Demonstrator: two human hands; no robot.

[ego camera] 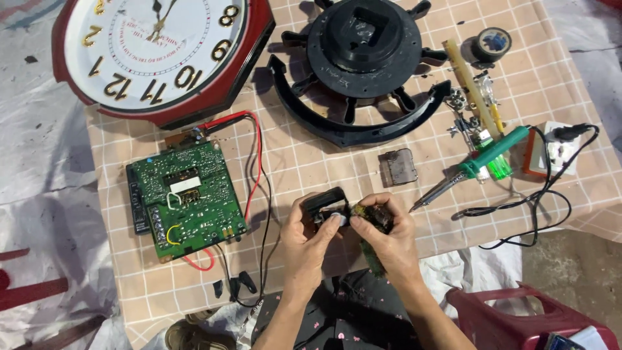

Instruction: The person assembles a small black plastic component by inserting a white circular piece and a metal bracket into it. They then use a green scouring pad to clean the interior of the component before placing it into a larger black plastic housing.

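Lower centre: left hand pinches a black plastic casing steady — right hand grips a small circuit board against it.

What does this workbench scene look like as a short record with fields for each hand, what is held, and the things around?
left hand: grips a small black module, thumb on its pale face
right hand: holds a small green circuit board against the module
surface: checked cloth
left of hands: large green circuit board with red and black wires
right of hands: green-handled soldering iron, plugged into a socket
far side: red-framed wall clock, black round plastic frame
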